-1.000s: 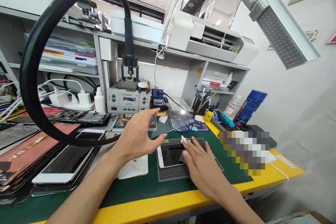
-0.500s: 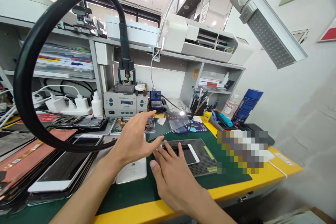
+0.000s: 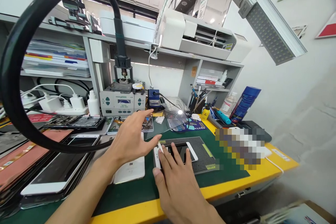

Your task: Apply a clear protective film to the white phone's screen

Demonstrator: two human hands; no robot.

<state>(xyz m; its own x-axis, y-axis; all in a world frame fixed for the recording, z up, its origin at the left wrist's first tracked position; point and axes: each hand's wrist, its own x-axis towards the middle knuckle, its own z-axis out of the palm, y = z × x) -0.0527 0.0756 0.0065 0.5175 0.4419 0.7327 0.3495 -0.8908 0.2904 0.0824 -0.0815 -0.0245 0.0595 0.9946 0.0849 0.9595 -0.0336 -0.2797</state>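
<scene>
And the right hand (image 3: 177, 180) is on the move, low in the centre of the frame! A second ago it covered the right end of the white-framed phone (image 3: 182, 149); half a second ago it was across at the left end; now it's edged back a touch, and a strip of white frame shows again at that left end. So the contact travels along the glass instead of settling on one spot, a rubbing motion by the look of it, with much of the length apparently passed over.

The phone lies screen up on the perforated mat (image 3: 202, 160), just right of centre in the lower half. The right hand's fingers are spread flat across it, not wrapped round its edges. A white scrap (image 3: 160, 147) pokes out at the index fingertip; pinched or merely pressed, I can't tell.

The left hand (image 3: 135, 134), just left of centre, keeps its pose: thumb and fingers well apart, nothing between them, thumb tip near the mat's upper left corner. Whether it touches there, I can't say. Below it, partly hidden, a second white phone (image 3: 131, 172) lies back up on the green work surface (image 3: 231, 166).
</scene>
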